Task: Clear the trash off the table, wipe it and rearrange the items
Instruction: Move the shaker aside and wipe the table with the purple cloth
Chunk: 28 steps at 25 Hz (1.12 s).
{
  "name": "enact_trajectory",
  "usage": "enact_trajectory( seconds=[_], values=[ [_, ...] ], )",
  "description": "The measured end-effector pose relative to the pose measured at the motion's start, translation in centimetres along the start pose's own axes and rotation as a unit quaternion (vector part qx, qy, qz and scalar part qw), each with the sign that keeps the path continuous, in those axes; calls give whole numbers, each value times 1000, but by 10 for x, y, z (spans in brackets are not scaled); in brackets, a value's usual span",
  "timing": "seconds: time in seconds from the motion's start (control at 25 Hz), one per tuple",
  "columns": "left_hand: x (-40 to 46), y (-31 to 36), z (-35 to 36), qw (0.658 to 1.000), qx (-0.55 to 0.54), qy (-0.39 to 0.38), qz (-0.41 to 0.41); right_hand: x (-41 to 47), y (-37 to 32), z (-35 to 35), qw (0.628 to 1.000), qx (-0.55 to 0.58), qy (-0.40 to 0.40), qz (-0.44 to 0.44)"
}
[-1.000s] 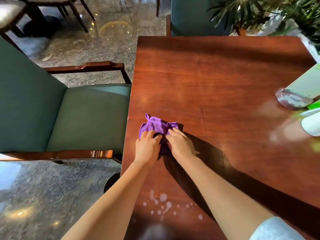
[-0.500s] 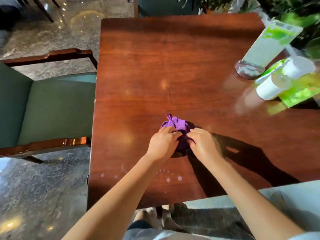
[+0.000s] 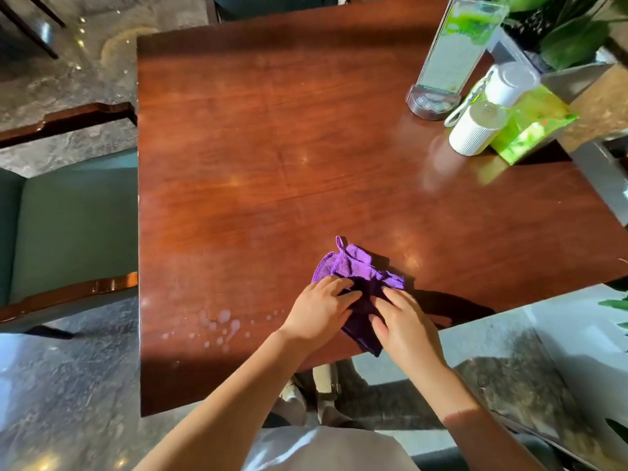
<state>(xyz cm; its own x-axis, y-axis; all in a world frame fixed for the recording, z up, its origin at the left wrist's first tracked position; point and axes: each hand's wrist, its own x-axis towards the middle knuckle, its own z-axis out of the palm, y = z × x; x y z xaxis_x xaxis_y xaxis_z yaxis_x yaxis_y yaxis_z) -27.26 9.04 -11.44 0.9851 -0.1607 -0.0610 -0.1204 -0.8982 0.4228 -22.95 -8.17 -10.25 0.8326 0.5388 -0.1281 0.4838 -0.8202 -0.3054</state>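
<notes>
A purple cloth lies crumpled on the dark wooden table, close to its near edge. My left hand presses on the cloth's left part, fingers spread over it. My right hand lies on the cloth's right part, with a corner of the cloth hanging past the table edge beneath it. White foamy droplets dot the tabletop to the left of my hands.
At the table's far right stand a clear menu stand, two white ribbed cups and a green packet. A green upholstered chair stands at the left. Plants fill the top right corner.
The cloth and both hands have slid right and toward the near edge, and the cloth has spread out from a bunch. The camera view has shifted so more of the right side shows.
</notes>
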Motion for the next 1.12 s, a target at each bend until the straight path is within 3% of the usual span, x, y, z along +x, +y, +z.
enact_trajectory(
  seconds=[0.12,0.24,0.36,0.48,0.6,0.72,0.8,0.88,0.96,1.12],
  values=[
    [-3,-8,-9,999,-13,-28,34,5,4,-8,997,-45,29,-61],
    [-10,-37,-30,999,10,27,33,27,6,-6,988,-23,87,-125],
    [-27,-100,-57,993,63,81,-52,48,1,10,970,-19,5,-240],
    [-62,-171,-75,983,110,34,-139,56,-4,26,956,-113,-63,-265],
    [-92,-220,-81,977,150,-17,-150,57,-10,36,976,-119,-46,-178],
    [-102,-248,-82,980,172,-36,-94,46,-31,50,993,-90,57,40],
    [-100,-260,-88,981,179,-33,-59,39,-50,59,971,-71,125,192],
    [-102,-268,-90,984,171,-27,-44,34,-72,69,944,-56,160,284],
    [-106,-269,-86,986,160,-7,-48,28,-94,81,936,-82,173,295],
    [-103,-273,-81,987,152,15,-41,26,-161,103,961,-110,131,219]
  ],
)
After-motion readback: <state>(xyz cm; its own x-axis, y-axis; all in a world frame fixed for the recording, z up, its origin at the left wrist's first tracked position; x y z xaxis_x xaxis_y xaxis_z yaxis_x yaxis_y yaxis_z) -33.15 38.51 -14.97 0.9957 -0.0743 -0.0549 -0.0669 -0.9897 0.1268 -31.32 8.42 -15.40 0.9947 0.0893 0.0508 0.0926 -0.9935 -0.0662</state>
